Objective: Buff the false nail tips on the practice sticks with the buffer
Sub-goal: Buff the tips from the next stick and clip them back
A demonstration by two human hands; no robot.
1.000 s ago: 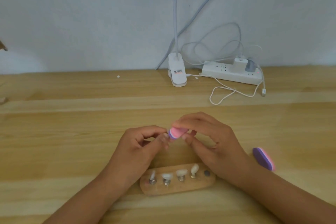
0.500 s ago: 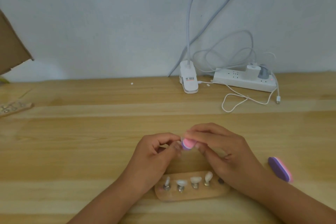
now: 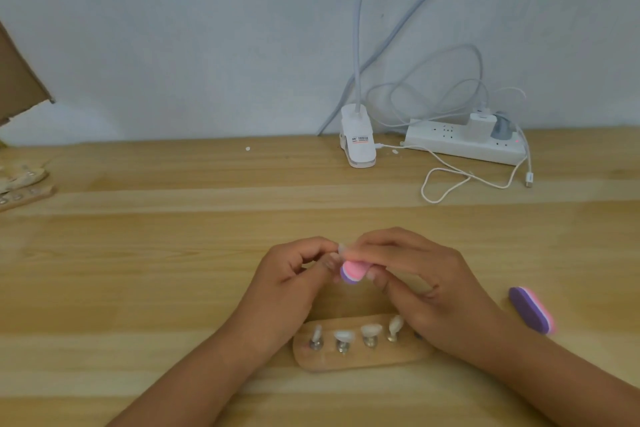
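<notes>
Work looked partway: the left hand (image 3: 291, 282) pinched one nail tip (image 3: 343, 248) against the buffer (image 3: 351, 272) gripped by the right hand (image 3: 427, 288), while four tipped sticks (image 3: 343, 337) stood in the holder (image 3: 360, 359) at six o'clock, finish indiscernible.

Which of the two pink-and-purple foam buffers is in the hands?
The pink-and-purple foam buffer pinched by the right hand; the other buffer lies alone on the wooden table, further right.

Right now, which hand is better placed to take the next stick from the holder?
Probably the left hand: it pinches the current stick, the right hand grips the buffer, and the holder lies below.
</notes>
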